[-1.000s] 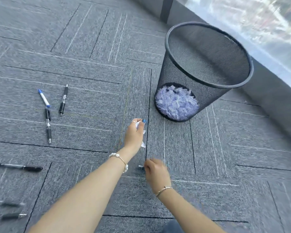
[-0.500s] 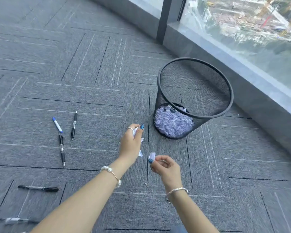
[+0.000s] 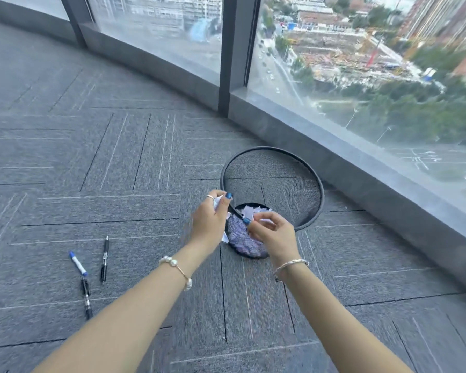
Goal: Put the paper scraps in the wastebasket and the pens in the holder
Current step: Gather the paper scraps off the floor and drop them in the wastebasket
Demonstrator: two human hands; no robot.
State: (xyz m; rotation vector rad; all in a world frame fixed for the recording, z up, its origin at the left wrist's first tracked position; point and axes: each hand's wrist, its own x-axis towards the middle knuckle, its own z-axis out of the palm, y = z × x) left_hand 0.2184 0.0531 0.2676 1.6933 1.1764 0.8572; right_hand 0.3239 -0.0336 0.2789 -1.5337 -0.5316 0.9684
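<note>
Three pens on grey carpet (image 3: 119,162) lower left: black pen (image 3: 86,297) nearest, blue-capped pen (image 3: 78,263) tip-to-end with it, second black pen (image 3: 104,260) just beside. Left hand (image 3: 209,224) curled round crumpled paper scraps (image 3: 220,201), more white showing below palm, held beside wastebasket rim. Right hand (image 3: 271,235) pinching small scrap (image 3: 265,220) between thumb and fingers, over near rim. Black mesh wastebasket (image 3: 293,184) upright on carpet, paper pile (image 3: 253,211) inside at bottom. Behind: grey ledge (image 3: 361,173), window glass (image 3: 361,63). Pen holder out of view.
</note>
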